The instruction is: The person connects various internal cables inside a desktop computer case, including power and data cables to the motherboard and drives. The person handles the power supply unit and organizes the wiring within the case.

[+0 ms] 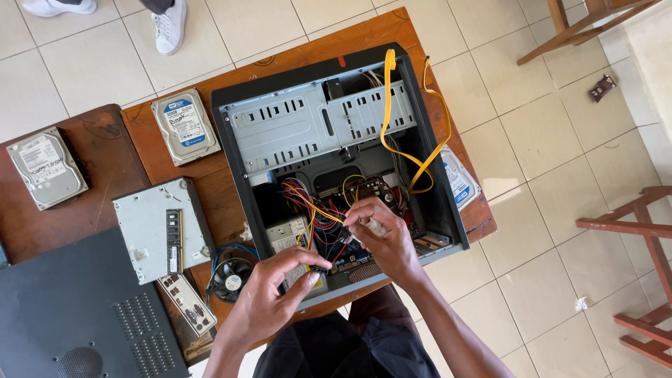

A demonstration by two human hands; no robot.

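Both hands work inside the open computer case [334, 133] on the wooden table [217, 189]. The left hand [269, 297] pinches a black connector [320, 269] between thumb and fingertips, while the right hand [381, 234] closes its fingers on the bundle of coloured wires [323, 213]. 2 hard drives [185, 126] lie to the left of the case.

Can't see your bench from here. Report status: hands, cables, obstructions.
Left hand pinching a black connector. Right hand gripping the wire bundle inside the open computer case. Yellow cable looped above, apart from both hands.
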